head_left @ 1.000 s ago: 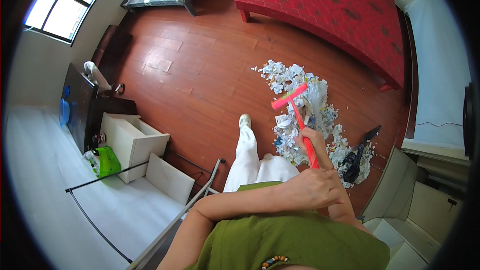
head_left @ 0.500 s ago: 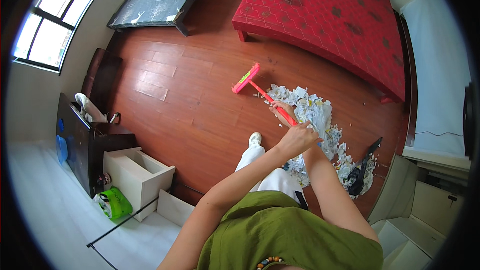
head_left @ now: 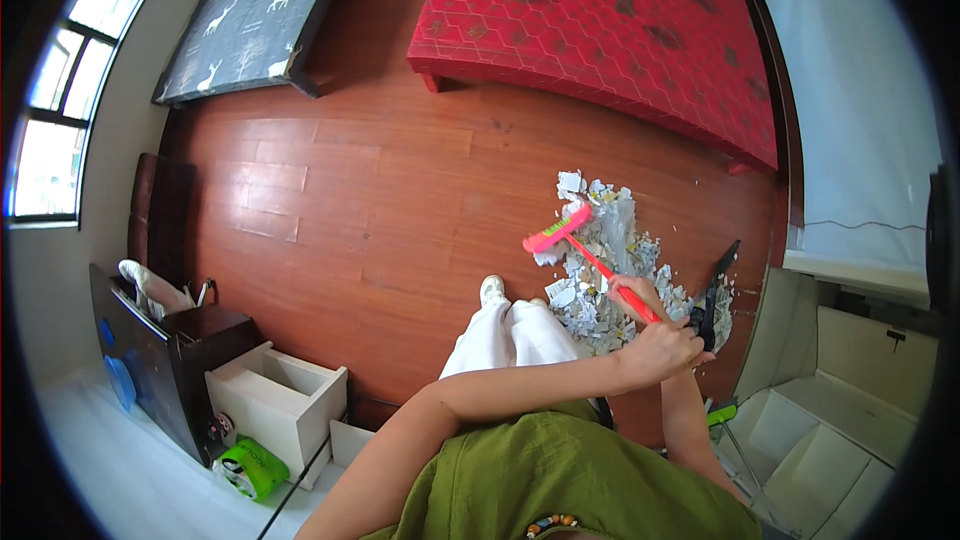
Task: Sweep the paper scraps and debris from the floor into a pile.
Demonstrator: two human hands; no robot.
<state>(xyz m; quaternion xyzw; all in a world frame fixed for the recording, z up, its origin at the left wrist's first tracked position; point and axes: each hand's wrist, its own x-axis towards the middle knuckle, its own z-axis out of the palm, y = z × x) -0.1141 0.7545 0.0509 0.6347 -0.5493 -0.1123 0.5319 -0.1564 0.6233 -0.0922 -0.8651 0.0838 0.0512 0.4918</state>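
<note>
My left hand (head_left: 660,352) is closed round the upper end of a red broom handle. Farther down that handle, my right hand (head_left: 638,296) grips it too, its forearm passing partly behind the left hand. The broom (head_left: 598,262) slants away to the far left, and its pink head (head_left: 558,228) rests on the left edge of a heap of torn paper scraps (head_left: 618,224). The scraps spread across the floor in front of my hands and to their right. A long black object (head_left: 714,298) lies on the right part of the heap; its kind is unclear.
A red patterned bed (head_left: 600,30) stands beyond the heap, and a grey deer-patterned bed (head_left: 255,20) far left. White drawer units (head_left: 275,390) and a green bag (head_left: 250,468) are near left. Pale open cabinets (head_left: 830,420) and a green-ended pole (head_left: 722,415) lie right.
The broom head has gone from bare floor beyond the heap onto its left edge, nearer to me. Both hands have moved right and closer with the handle. The whole view has shifted.
</note>
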